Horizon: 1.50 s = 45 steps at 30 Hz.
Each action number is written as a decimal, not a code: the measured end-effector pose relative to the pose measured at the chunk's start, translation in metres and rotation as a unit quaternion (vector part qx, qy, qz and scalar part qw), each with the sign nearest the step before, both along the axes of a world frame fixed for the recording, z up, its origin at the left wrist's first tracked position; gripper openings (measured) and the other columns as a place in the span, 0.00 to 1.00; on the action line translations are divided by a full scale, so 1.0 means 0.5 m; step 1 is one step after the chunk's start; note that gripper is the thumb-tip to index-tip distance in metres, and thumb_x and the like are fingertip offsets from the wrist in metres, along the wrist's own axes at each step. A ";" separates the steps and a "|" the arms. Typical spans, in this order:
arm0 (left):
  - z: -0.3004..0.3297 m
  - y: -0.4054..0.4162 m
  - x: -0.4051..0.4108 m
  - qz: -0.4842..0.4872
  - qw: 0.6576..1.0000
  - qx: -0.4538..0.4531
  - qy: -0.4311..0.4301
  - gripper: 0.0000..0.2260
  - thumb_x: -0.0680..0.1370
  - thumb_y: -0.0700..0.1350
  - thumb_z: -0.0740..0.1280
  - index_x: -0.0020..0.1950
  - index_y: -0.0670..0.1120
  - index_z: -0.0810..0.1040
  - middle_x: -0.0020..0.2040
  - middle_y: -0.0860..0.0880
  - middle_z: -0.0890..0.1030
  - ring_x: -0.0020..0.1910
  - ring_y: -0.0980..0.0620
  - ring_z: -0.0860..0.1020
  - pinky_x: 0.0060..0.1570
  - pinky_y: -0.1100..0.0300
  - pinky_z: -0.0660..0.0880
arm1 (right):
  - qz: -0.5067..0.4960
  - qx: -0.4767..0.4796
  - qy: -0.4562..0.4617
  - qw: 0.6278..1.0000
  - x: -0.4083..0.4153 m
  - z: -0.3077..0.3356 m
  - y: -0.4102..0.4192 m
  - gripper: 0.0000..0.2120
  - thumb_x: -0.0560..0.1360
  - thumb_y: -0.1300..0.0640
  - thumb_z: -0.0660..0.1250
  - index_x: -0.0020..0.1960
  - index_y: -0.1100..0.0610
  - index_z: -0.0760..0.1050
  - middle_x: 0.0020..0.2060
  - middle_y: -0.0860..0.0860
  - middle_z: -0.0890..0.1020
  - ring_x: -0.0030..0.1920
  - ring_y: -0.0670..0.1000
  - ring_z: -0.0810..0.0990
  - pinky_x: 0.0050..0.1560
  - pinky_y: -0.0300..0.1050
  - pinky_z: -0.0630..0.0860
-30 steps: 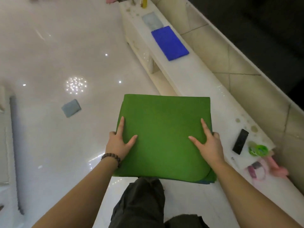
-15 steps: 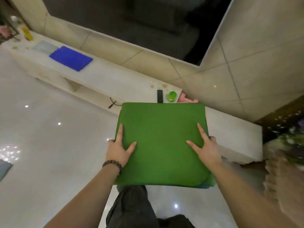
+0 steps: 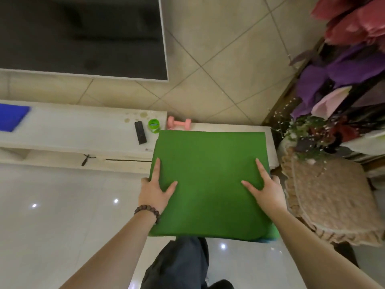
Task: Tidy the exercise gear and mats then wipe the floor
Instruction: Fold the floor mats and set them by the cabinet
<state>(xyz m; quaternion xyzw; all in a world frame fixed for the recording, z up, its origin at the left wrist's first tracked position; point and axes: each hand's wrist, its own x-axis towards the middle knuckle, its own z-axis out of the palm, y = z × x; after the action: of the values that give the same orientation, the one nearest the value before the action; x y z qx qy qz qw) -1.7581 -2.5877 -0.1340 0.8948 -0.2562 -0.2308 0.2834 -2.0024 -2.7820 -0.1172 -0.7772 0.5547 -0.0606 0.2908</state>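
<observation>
Mat (image 3: 210, 184), green and folded into a thick square, sits at the centre of the frame, carried flat in the air by both hands. The left hand (image 3: 155, 189) grasps its left edge, thumb and forefinger spread on top, the other fingers tucked under; a bead bracelet (image 3: 148, 211) rings that wrist. The right hand (image 3: 265, 189) grasps the right edge the same way. Beyond the mat's far edge, a pink dumbbell (image 3: 180, 123) lies on the white desk (image 3: 73, 132). Left of it stand a green cup (image 3: 153, 125) and a black remote (image 3: 140, 135), with a blue mat (image 3: 12, 117) at the far left. A dark screen (image 3: 83, 36) fills the upper left. A beige cushion (image 3: 331, 201) lies at the right, below paper flowers (image 3: 341, 65).
</observation>
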 end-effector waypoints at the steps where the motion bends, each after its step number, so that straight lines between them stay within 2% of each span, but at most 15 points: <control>1: -0.009 -0.028 0.004 -0.005 1.000 0.002 0.002 0.40 0.74 0.62 0.67 0.75 0.67 0.41 0.49 0.46 0.66 0.39 0.48 0.73 0.47 0.57 0.74 | -0.003 0.003 0.004 1.000 0.002 -0.007 -0.024 0.38 0.69 0.33 0.65 0.69 0.25 0.42 0.59 0.58 0.69 0.55 0.59 0.75 0.55 0.53 0.76; 4: -0.046 -0.117 0.024 -0.014 1.000 0.010 0.000 0.40 0.73 0.63 0.66 0.75 0.68 0.40 0.50 0.46 0.66 0.40 0.48 0.73 0.49 0.55 0.75 | -0.009 0.003 0.011 1.000 0.017 -0.039 -0.105 0.38 0.69 0.33 0.64 0.68 0.24 0.40 0.59 0.58 0.69 0.55 0.59 0.75 0.55 0.53 0.76; 9: -0.101 -0.269 0.078 -0.036 0.999 0.026 0.012 0.40 0.74 0.64 0.65 0.72 0.70 0.36 0.51 0.46 0.67 0.40 0.50 0.72 0.48 0.55 0.77 | -0.027 0.022 0.027 0.999 0.067 -0.088 -0.246 0.38 0.70 0.34 0.64 0.67 0.23 0.40 0.60 0.60 0.69 0.58 0.62 0.74 0.59 0.56 0.74; 14: -0.157 -0.392 0.117 -0.048 0.998 0.034 0.013 0.40 0.74 0.65 0.63 0.69 0.72 0.33 0.62 0.39 0.67 0.52 0.41 0.77 0.54 0.51 0.77 | -0.036 0.045 0.037 0.998 0.108 -0.134 -0.368 0.39 0.70 0.36 0.66 0.69 0.26 0.42 0.60 0.59 0.70 0.59 0.61 0.74 0.62 0.54 0.72; 17: -0.198 -0.466 0.136 -0.059 0.998 0.025 0.016 0.40 0.74 0.64 0.62 0.71 0.70 0.33 0.55 0.43 0.66 0.49 0.43 0.75 0.55 0.52 0.75 | -0.031 0.056 0.034 0.997 0.132 -0.175 -0.449 0.40 0.71 0.39 0.68 0.71 0.28 0.44 0.60 0.60 0.71 0.60 0.61 0.74 0.62 0.53 0.70; 21: -0.286 -0.577 0.166 -0.077 0.996 0.035 0.009 0.39 0.76 0.63 0.61 0.72 0.65 0.32 0.50 0.46 0.65 0.45 0.47 0.71 0.55 0.52 0.74 | -0.023 0.046 0.028 0.998 0.153 -0.277 -0.574 0.40 0.70 0.39 0.68 0.70 0.27 0.44 0.61 0.60 0.70 0.61 0.61 0.73 0.63 0.53 0.70; 25: -0.414 -0.697 0.193 -0.085 0.995 0.048 0.008 0.40 0.77 0.60 0.62 0.76 0.59 0.34 0.59 0.39 0.67 0.53 0.41 0.75 0.59 0.49 0.72 | -0.014 0.014 0.038 0.999 0.175 -0.425 -0.701 0.40 0.66 0.30 0.63 0.69 0.24 0.41 0.60 0.59 0.73 0.58 0.61 0.75 0.60 0.55 0.74; 30: -0.598 -0.814 0.197 -0.079 0.996 0.041 0.021 0.41 0.77 0.58 0.64 0.76 0.58 0.35 0.57 0.41 0.68 0.51 0.42 0.75 0.58 0.51 0.71 | -0.014 0.024 0.028 0.999 0.179 -0.603 -0.830 0.40 0.69 0.34 0.65 0.72 0.28 0.44 0.61 0.57 0.71 0.57 0.60 0.75 0.60 0.54 0.74; 33: -0.703 -0.849 0.188 -0.083 0.992 0.053 0.078 0.41 0.77 0.59 0.64 0.75 0.62 0.34 0.59 0.42 0.68 0.52 0.42 0.75 0.61 0.50 0.71 | 0.001 0.045 0.024 0.999 0.162 -0.693 -0.878 0.41 0.71 0.40 0.68 0.75 0.34 0.46 0.62 0.58 0.71 0.60 0.59 0.73 0.61 0.51 0.70; 35: -0.764 -0.856 0.184 -0.092 0.984 0.093 0.122 0.42 0.75 0.60 0.65 0.75 0.62 0.35 0.67 0.39 0.65 0.63 0.40 0.71 0.66 0.46 0.69 | 0.029 0.088 0.009 0.996 0.149 -0.744 -0.890 0.44 0.71 0.41 0.69 0.75 0.36 0.43 0.67 0.57 0.69 0.65 0.58 0.71 0.65 0.52 0.69; 37: -0.798 -0.858 0.178 -0.101 0.977 0.117 0.146 0.44 0.73 0.63 0.66 0.75 0.63 0.36 0.76 0.40 0.54 0.73 0.39 0.61 0.70 0.44 0.64 | 0.046 0.120 -0.008 0.992 0.139 -0.778 -0.891 0.46 0.70 0.41 0.70 0.75 0.36 0.41 0.71 0.56 0.65 0.68 0.57 0.67 0.68 0.54 0.67; 39: -0.806 -0.859 0.169 -0.086 0.973 0.102 0.186 0.47 0.72 0.62 0.69 0.75 0.65 0.35 0.79 0.44 0.45 0.76 0.40 0.56 0.71 0.44 0.63 | 0.033 0.130 -0.003 0.991 0.137 -0.800 -0.885 0.46 0.70 0.40 0.70 0.75 0.35 0.39 0.71 0.56 0.63 0.68 0.57 0.67 0.68 0.55 0.67; 42: -0.809 -0.864 0.155 -0.068 0.976 0.069 0.195 0.50 0.71 0.56 0.73 0.76 0.64 0.36 0.79 0.48 0.48 0.75 0.43 0.60 0.70 0.47 0.64 | 0.009 0.114 0.019 0.993 0.138 -0.818 -0.875 0.45 0.71 0.41 0.69 0.73 0.33 0.38 0.67 0.61 0.65 0.64 0.60 0.70 0.66 0.55 0.68; 45: -0.815 -0.874 0.141 -0.033 0.984 0.047 0.166 0.51 0.68 0.58 0.76 0.75 0.66 0.38 0.78 0.47 0.53 0.74 0.43 0.60 0.71 0.45 0.63 | -0.007 0.102 0.018 0.995 0.136 -0.817 -0.881 0.45 0.71 0.43 0.70 0.75 0.36 0.41 0.65 0.61 0.66 0.62 0.60 0.72 0.64 0.52 0.69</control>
<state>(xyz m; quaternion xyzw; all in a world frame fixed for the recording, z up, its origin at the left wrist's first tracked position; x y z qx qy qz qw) -1.6874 -3.0248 -0.5417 0.8475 -0.2238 -0.3973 0.2715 -1.9346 -3.2223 -0.5256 -0.7406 0.5683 0.0085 0.3586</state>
